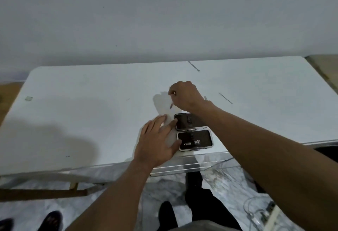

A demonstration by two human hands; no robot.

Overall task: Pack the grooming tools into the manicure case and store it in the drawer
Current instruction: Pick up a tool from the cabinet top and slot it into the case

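Note:
The manicure case (193, 132) lies open near the white table's front edge, dark lining up, with a couple of small metal tools in its near half. My left hand (157, 141) rests flat against the case's left side, fingers spread, thumb on the near half's rim. Just beyond the case, my right hand (184, 95) is closed on a thin metal tool (172, 105) whose tip points down toward the table. Two more slim tools lie loose: one (225, 98) to the right, another (194, 66) near the far edge.
The white table (91, 111) stands against a plain wall. Below its front edge runs a pale drawer front (182, 168). My legs and shoes show above a marbled floor, with cables at lower right and a wooden frame at lower left.

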